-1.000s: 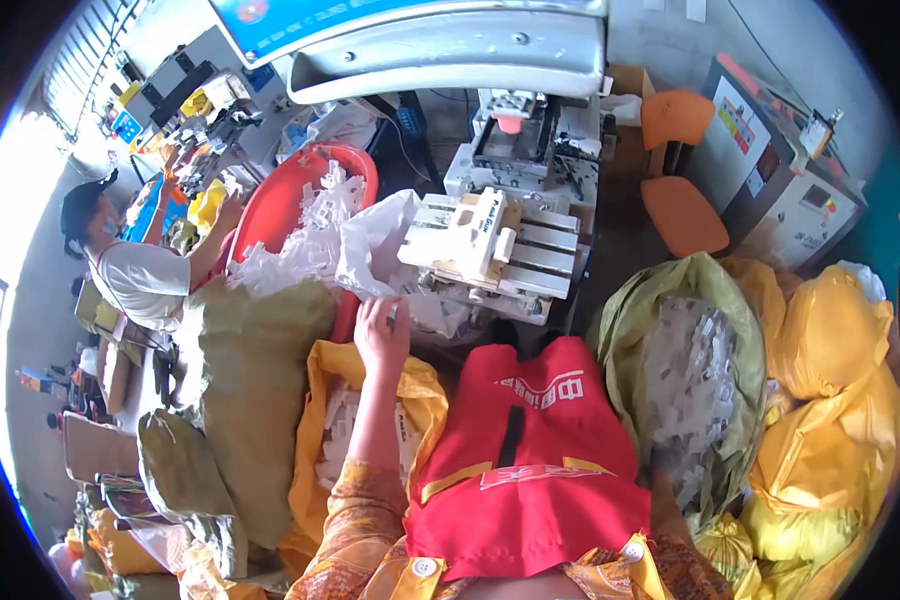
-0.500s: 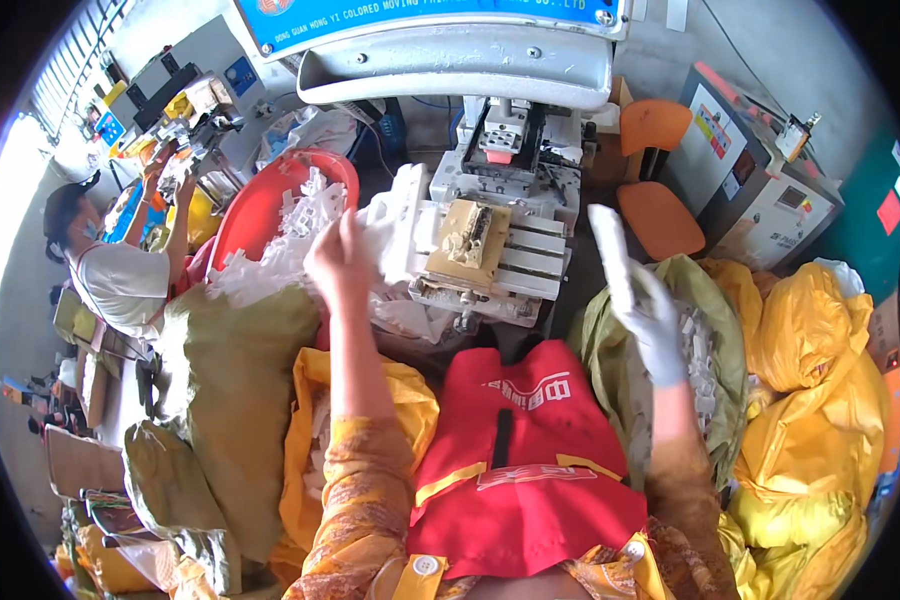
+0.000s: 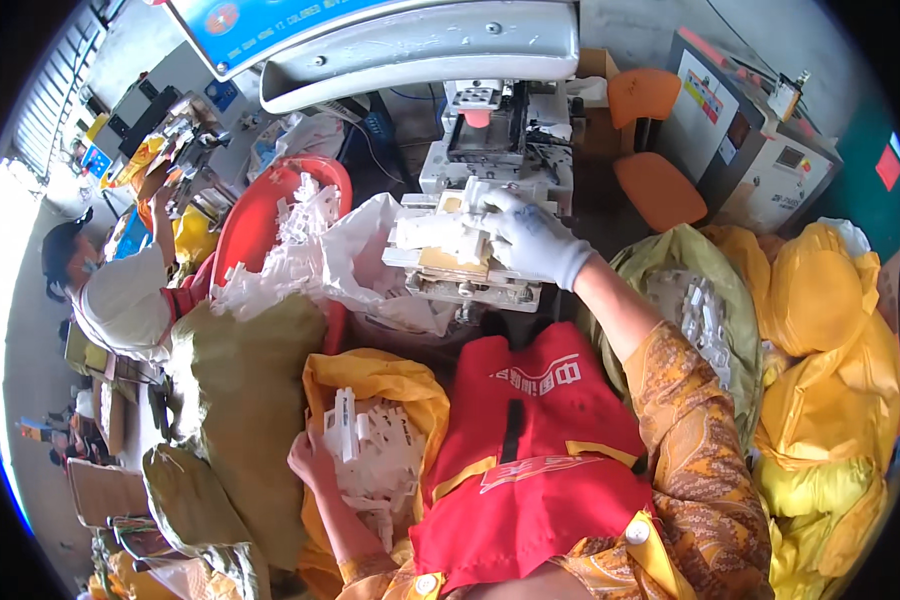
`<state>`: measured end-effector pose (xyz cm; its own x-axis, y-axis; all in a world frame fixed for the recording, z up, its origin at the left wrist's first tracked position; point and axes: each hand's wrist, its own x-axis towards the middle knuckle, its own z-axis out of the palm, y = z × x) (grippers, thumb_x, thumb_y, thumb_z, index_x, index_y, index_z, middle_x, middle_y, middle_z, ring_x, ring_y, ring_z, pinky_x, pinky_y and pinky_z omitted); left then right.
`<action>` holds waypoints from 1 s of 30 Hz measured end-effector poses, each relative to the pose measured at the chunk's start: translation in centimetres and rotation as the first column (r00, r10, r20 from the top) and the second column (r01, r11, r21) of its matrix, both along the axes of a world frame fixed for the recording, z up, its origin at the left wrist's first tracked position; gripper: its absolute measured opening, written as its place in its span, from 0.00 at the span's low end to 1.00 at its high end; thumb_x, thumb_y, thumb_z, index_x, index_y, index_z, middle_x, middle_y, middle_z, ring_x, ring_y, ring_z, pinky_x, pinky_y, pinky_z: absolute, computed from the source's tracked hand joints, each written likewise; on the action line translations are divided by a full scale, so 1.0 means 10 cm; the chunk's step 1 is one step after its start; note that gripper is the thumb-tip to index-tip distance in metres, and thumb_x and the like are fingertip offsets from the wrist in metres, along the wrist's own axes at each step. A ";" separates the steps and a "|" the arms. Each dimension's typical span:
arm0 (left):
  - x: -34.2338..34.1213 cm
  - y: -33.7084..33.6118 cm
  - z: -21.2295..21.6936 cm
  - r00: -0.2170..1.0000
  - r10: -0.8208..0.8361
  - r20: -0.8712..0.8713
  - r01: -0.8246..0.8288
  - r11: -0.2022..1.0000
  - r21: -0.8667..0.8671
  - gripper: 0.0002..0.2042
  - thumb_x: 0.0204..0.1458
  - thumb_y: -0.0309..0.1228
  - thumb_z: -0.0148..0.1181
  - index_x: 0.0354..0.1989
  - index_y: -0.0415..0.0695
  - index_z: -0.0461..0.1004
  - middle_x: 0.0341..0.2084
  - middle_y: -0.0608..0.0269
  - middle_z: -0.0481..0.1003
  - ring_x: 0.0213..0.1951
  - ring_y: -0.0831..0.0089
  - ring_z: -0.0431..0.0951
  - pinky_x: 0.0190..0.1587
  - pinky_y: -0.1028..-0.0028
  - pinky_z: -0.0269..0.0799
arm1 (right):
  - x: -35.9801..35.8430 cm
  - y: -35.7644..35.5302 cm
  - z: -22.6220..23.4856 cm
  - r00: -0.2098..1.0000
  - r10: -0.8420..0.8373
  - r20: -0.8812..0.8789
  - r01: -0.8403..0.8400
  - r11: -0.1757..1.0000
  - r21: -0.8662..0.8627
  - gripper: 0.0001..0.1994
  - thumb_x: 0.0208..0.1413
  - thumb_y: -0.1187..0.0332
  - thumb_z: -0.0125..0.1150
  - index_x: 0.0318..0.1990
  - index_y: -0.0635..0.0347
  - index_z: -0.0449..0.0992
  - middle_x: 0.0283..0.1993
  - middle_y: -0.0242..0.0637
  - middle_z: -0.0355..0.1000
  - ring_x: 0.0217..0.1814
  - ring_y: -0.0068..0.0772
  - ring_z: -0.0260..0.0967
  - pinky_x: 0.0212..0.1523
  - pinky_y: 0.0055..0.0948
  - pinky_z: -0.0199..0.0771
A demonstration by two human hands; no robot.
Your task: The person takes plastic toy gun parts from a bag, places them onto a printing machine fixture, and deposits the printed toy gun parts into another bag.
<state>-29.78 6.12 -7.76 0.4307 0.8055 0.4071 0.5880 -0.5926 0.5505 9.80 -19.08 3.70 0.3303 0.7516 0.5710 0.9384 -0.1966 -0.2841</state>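
Observation:
My right hand, in a pale glove, reaches to the machine's work table. Its fingers are closed on a white plastic part lying across the tan fixture block. Just above the block, a pink print pad hangs from the machine head. Down at the left, my bare left hand is at the rim of a yellow bag full of white plastic pieces. The fingers of that hand are curled; what they grip, if anything, is hidden.
A red basin heaped with white parts and a white plastic bag stand left of the machine. A green sack fills the near left. At the right are an open green sack, yellow bags and an orange chair. A co-worker sits far left.
My right hand has moved left from above the open green sack to the fixture. My left hand has dropped from beside the machine to the yellow bag. The view has shifted slightly.

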 end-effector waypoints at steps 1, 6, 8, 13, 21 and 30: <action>-0.03 0.00 -0.03 1.000 -0.002 -0.005 0.002 1.000 0.000 0.18 0.51 0.34 0.56 0.15 0.35 0.65 0.11 0.50 0.62 0.15 0.58 0.59 0.22 0.62 0.57 | 0.03 0.05 0.01 0.996 0.053 -0.067 -0.054 0.999 -0.003 0.21 0.43 0.77 0.54 0.49 0.55 0.75 0.48 0.44 0.66 0.48 0.46 0.66 0.50 0.37 0.68; -0.05 -0.06 -0.10 0.999 -0.023 -0.045 0.022 0.999 -0.039 0.18 0.51 0.34 0.56 0.15 0.35 0.65 0.11 0.51 0.61 0.15 0.58 0.58 0.22 0.63 0.57 | -0.30 0.06 0.16 0.990 -0.079 -0.116 0.040 0.951 -0.307 0.18 0.44 0.74 0.53 0.46 0.56 0.75 0.51 0.44 0.65 0.48 0.43 0.67 0.49 0.37 0.69; 0.10 -0.05 -0.07 0.994 -0.105 -0.034 0.103 0.993 -0.051 0.18 0.52 0.34 0.56 0.15 0.35 0.64 0.11 0.52 0.60 0.15 0.59 0.57 0.21 0.63 0.56 | -0.34 -0.11 -0.16 0.989 -0.138 0.059 0.147 0.971 -0.190 0.24 0.43 0.69 0.57 0.53 0.51 0.70 0.52 0.42 0.63 0.52 0.47 0.65 0.48 0.39 0.69; -0.12 0.07 -0.29 0.997 -0.064 -0.041 0.062 0.997 -0.039 0.17 0.53 0.36 0.53 0.21 0.33 0.72 0.15 0.49 0.69 0.18 0.56 0.66 0.26 0.60 0.63 | -0.93 -0.78 -0.55 0.967 -0.252 0.020 0.238 0.933 0.272 0.21 0.43 0.69 0.60 0.50 0.52 0.72 0.58 0.43 0.60 0.56 0.47 0.61 0.52 0.44 0.63; 0.67 -0.25 0.09 0.958 -0.195 -0.210 0.202 0.979 0.009 0.17 0.53 0.38 0.53 0.25 0.33 0.75 0.18 0.49 0.73 0.20 0.57 0.72 0.28 0.62 0.67 | -1.14 -2.42 -2.75 0.610 -0.597 -0.521 0.773 0.592 0.227 0.14 0.51 0.71 0.53 0.46 0.58 0.73 0.39 0.44 0.74 0.33 0.40 0.73 0.36 0.35 0.73; 0.90 -0.49 -0.08 0.882 -0.356 -0.309 0.370 0.929 -0.016 0.14 0.53 0.33 0.54 0.22 0.35 0.74 0.17 0.55 0.72 0.21 0.62 0.71 0.26 0.65 0.66 | -0.46 -3.08 -3.59 -0.188 -0.772 -0.607 0.791 0.248 -0.560 0.25 0.47 0.58 0.60 0.52 0.59 0.70 0.49 0.48 0.71 0.49 0.45 0.68 0.47 0.37 0.68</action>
